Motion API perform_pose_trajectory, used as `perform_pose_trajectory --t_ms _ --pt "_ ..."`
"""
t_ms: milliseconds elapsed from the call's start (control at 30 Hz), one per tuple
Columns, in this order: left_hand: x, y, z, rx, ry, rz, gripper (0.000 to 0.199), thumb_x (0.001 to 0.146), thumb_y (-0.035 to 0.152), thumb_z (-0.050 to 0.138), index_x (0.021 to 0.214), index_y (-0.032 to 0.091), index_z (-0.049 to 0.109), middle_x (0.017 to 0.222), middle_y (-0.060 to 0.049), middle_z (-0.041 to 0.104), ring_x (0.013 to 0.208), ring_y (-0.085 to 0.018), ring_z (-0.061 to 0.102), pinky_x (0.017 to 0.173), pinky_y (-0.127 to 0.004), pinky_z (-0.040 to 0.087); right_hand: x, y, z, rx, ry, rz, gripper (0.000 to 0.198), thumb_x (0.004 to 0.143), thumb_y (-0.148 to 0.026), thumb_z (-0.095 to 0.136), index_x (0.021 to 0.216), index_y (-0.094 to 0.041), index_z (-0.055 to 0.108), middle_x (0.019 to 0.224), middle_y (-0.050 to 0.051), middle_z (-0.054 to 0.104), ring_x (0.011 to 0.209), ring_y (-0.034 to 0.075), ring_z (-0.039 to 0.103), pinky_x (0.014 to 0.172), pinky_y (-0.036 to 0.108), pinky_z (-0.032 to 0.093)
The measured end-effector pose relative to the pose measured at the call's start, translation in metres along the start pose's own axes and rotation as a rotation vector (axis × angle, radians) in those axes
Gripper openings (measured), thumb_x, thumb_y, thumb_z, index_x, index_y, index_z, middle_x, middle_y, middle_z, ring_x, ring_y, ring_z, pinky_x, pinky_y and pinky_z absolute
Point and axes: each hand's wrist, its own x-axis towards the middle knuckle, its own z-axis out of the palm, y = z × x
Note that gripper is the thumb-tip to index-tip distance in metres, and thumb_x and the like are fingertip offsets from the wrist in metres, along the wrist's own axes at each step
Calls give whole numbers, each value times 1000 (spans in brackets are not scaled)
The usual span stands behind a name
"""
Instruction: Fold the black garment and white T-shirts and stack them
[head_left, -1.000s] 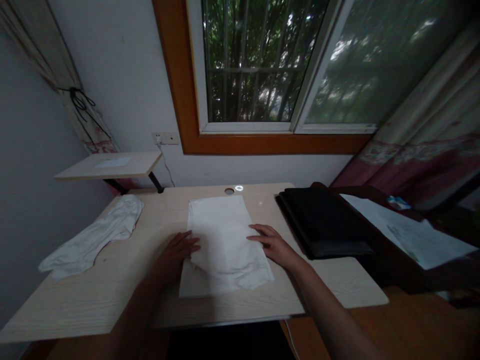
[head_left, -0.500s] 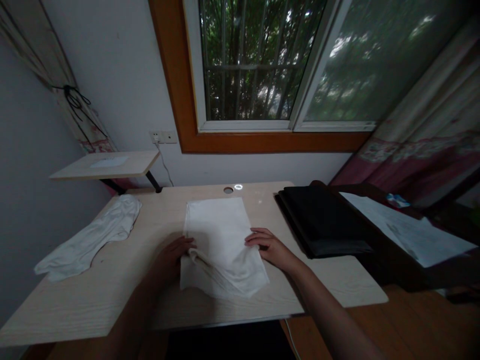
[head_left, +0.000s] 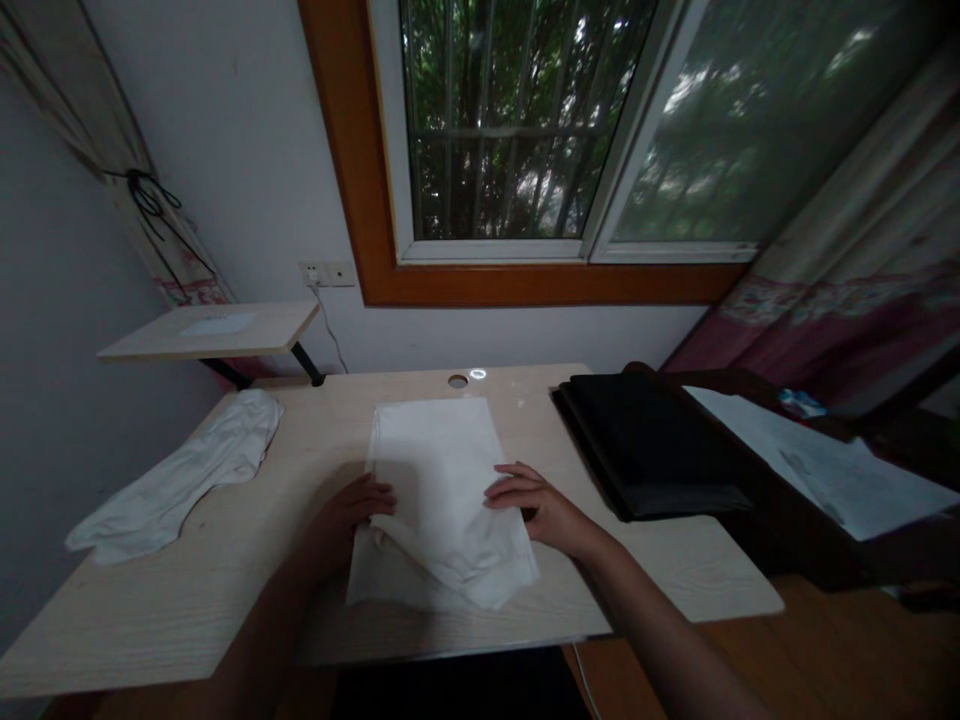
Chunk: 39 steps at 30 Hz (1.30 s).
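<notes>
A white cloth (head_left: 442, 450), folded into a rough rectangle, lies on the desk in front of me. Its far half is flat, while the near part is bunched into creases. My left hand (head_left: 351, 515) rests on its left edge, fingers laid over the fabric and thumb hidden. On the opposite edge lies my right hand (head_left: 544, 508), its fingers stretched across the cloth and slightly apart. Neither hand visibly grips the fabric.
A second white cloth (head_left: 187, 475) lies crumpled at the desk's left side, near a small raised shelf (head_left: 277, 325). Flat black folders (head_left: 645, 440) lie to the right, with white paper (head_left: 825, 465) beyond. The desk (head_left: 135, 620) has a round hole (head_left: 457, 381) at the back.
The cloth's near left corner has spread outward and toward me, and its creases have flattened somewhat. My hands have shifted slightly toward me along the edges.
</notes>
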Motion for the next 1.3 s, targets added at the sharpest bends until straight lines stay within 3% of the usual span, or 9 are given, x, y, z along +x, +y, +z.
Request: perform_pose_trajectory --t_ms 100,233,367,500,633,833,1000,1133,1300 --pt "0 0 -2 -26 0 -45 30 86 34 75 116 28 73 121 -7 73 121 -24 65 122 -50 34 4 -8 5 73 -9 -53 35 83 -43 81 117 -34 77 117 8 75 118 27 63 104 46 48" --pt "2 7 -9 -103 -6 -176 26 84 38 74 108 28 76 114 -6 77 114 -26 69 121 -52 34 8 -18 7 286 -16 -47 17 90 -40 74 102 -30 82 104 7 78 98 22 70 90 37 53" --pt "13 20 -19 -247 -28 -412 26 83 45 70 97 24 79 105 -7 79 108 -31 70 106 -49 50 13 -19 4 477 85 221 23 86 -43 77 87 -21 82 86 7 77 80 21 69 74 32 52" --pt "35 26 -24 -309 120 -719 44 84 50 62 113 20 74 108 -9 78 101 -32 72 88 -42 56 25 -8 7 557 340 538 37 82 -53 75 82 -16 75 74 3 69 66 17 59 61 28 44" --pt "52 22 -22 -342 117 -934 66 77 58 67 128 16 63 117 -15 74 103 -34 71 85 -42 56 36 6 12 383 407 610 40 81 -57 71 77 -17 69 66 -2 57 61 14 49 55 25 34" --pt "44 16 -14 -601 145 -978 71 77 57 69 133 15 56 123 -19 71 101 -33 71 81 -42 57 34 9 14 322 354 619 37 80 -56 70 78 -19 65 70 -2 57 65 14 50 57 24 35" --pt "34 23 -16 -757 158 -911 72 81 56 68 139 16 52 128 -18 69 106 -33 70 84 -42 57 30 7 11 519 344 672 39 78 -57 71 79 -20 58 63 -6 48 51 10 40 46 23 27" --pt "31 26 -20 -710 126 -895 70 80 58 68 136 18 57 129 -16 69 116 -34 66 90 -42 55 32 10 11 543 339 758 41 76 -59 71 87 -22 57 63 -7 49 43 8 34 40 22 22" --pt "41 12 -20 -475 185 -1044 61 79 65 63 119 19 65 119 -15 72 108 -32 68 87 -39 52 41 19 14 318 382 681 49 78 -59 70 109 -23 63 72 -4 59 58 13 52 51 23 38"
